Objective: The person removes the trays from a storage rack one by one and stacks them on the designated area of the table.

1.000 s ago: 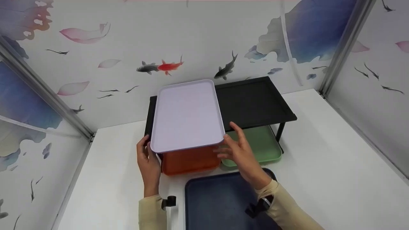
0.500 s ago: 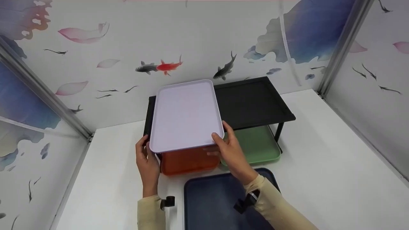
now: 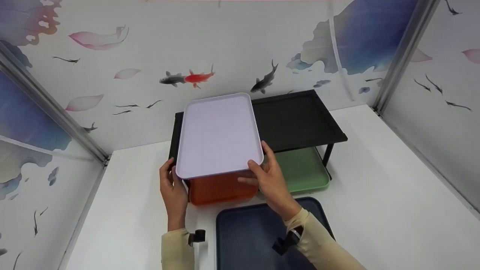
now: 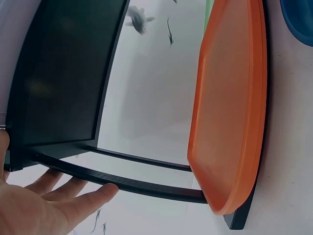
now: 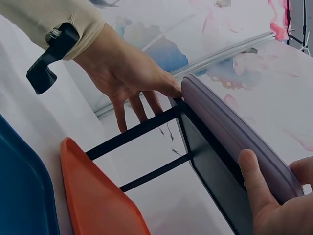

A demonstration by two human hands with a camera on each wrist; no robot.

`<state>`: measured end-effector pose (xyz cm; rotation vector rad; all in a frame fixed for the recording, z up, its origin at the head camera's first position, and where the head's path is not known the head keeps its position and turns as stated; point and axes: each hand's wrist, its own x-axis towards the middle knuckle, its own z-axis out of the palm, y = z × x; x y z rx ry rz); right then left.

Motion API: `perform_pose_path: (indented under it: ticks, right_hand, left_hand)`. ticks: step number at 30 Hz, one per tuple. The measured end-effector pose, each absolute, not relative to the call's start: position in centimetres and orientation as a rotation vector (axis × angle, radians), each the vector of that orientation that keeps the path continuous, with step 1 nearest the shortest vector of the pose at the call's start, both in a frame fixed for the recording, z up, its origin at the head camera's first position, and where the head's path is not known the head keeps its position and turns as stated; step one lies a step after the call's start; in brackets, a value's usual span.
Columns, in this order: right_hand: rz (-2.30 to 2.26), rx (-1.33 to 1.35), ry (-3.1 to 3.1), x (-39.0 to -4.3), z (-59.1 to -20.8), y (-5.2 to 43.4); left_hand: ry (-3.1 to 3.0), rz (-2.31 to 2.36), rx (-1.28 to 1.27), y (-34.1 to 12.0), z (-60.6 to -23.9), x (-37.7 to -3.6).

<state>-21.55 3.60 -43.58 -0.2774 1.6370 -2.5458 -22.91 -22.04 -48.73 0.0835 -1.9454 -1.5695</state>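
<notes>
A lavender tray (image 3: 219, 135) lies on the left part of a black rack's (image 3: 296, 120) top, its near edge jutting past the front. My right hand (image 3: 275, 183) grips its front right corner, the thumb on the rim and other fingers partly hidden below. At the front left corner is my left hand (image 3: 174, 195). In the left wrist view, its fairly straight fingers (image 4: 98, 196) lie against the rack's black leg (image 4: 146, 188). The right wrist view shows the left thumb by the tray's end.
Below the rack top sit an orange tray (image 3: 225, 189) on the left and a green tray (image 3: 303, 172) on the right. A dark blue tray (image 3: 247, 236) lies on the white table (image 3: 375, 180) in front. Patterned wall panels (image 3: 240, 45) stand behind.
My right hand has moved left and taken hold of the lavender tray's front right corner. The left hand and the trays show no clear movement.
</notes>
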Motion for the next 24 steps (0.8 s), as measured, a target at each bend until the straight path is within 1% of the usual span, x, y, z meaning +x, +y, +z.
perform_pose_path:
  ticks: [10, 24]
  right_hand:
    - [-2.633, -0.238, 1.534, -21.3, -43.8, 3.8]
    - [-2.655, -0.301, 1.547, -20.7, -44.2, 5.1]
  left_hand:
    - [-1.933, -1.582, 0.079, -22.1, -48.7, -22.7]
    - [-1.954, -1.618, 0.137, -22.1, -48.6, -22.9]
